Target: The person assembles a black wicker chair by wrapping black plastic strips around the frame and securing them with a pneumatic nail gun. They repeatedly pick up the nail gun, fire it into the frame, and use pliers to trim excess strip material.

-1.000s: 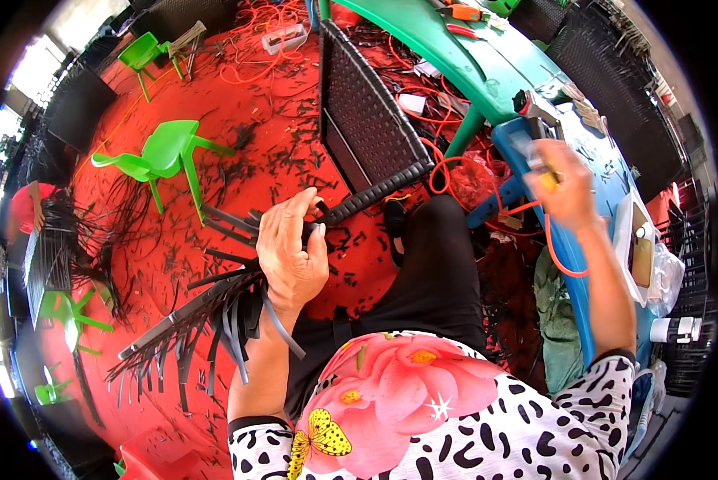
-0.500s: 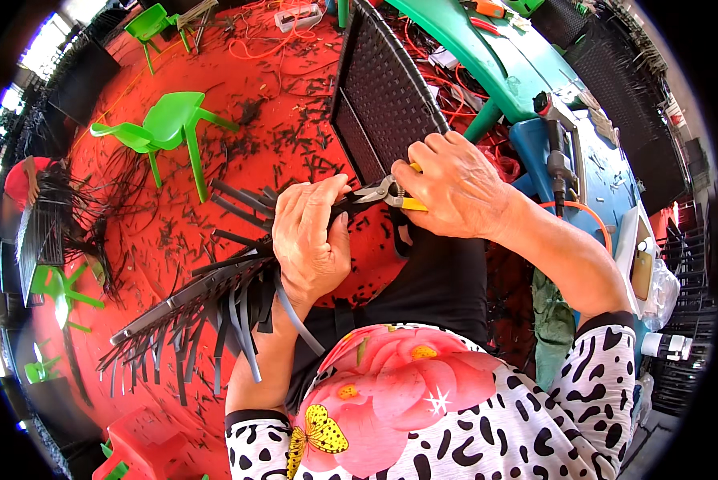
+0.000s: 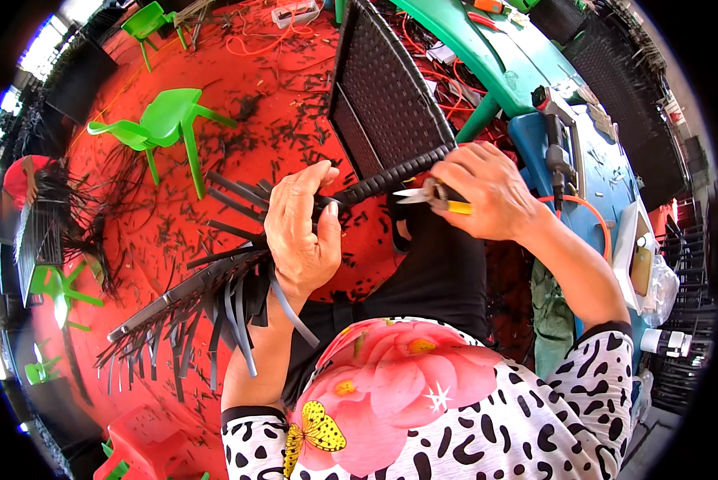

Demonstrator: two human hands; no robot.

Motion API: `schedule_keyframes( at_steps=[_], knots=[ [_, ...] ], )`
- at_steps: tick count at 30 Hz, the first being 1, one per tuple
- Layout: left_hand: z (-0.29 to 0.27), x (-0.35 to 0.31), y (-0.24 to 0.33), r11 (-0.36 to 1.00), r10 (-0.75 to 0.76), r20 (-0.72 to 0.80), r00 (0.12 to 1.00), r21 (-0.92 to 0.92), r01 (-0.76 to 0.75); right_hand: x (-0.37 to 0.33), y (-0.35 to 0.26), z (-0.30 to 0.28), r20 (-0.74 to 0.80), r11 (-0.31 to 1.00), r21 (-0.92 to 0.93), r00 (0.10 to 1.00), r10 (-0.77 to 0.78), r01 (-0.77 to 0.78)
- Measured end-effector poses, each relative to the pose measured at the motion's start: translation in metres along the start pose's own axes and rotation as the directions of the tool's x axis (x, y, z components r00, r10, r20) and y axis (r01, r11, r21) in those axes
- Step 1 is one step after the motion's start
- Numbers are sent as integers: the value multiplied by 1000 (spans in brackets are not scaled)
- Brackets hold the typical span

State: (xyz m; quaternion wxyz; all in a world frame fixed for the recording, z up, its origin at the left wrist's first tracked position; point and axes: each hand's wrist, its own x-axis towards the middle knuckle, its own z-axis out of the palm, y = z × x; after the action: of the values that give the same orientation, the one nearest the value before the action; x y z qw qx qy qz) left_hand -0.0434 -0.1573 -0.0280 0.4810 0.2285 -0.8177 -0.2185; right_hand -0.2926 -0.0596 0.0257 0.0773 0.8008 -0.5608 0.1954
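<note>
My left hand (image 3: 301, 228) is closed around a black wicker panel (image 3: 379, 180), its thumb and fingers on either side of the strip-wrapped edge bar. Left of that hand, the panel's other part hangs with many loose dark strips (image 3: 235, 320), some lying over my wrist. My right hand (image 3: 491, 192) grips pruning shears (image 3: 435, 196) with yellow handles. Their bright blades point left, slightly apart, just below the wrapped bar and clear of it. A tightly woven face (image 3: 391, 88) of the panel rises beyond my hands.
Cut black scraps lie over the red floor (image 3: 295, 120). A green chair (image 3: 167, 120) stands at left; a red stool (image 3: 147, 444) is at lower left. On the right, a blue-green table (image 3: 527, 64) carries a power tool (image 3: 559, 160) with an orange hose. Another person (image 3: 31, 176) works at far left.
My right hand has moved right and slightly down with the shears, drawing their blades away from the bar beside my left hand. My left hand has shifted slightly left, still on the panel.
</note>
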Motion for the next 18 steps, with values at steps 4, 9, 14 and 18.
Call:
schedule_keyframes(
  at_steps=[4,9,14,18],
  knots=[
    [2,4,3,1000,-17,-20,1000,-4,17,-58,46,-34,-43,888,-117,896,443,-444],
    [1,-1,5,997,-27,-40,999,-72,24,-211,181,-71,-188,262,-287,322,928,-921],
    [5,-3,4,948,-95,-71,993,-310,69,-317,207,-89,-365,-206,-492,-15,931,-846],
    [-2,-6,5,934,-147,-70,987,-340,115,-207,159,-66,-413,521,-327,615,672,-788]
  ],
)
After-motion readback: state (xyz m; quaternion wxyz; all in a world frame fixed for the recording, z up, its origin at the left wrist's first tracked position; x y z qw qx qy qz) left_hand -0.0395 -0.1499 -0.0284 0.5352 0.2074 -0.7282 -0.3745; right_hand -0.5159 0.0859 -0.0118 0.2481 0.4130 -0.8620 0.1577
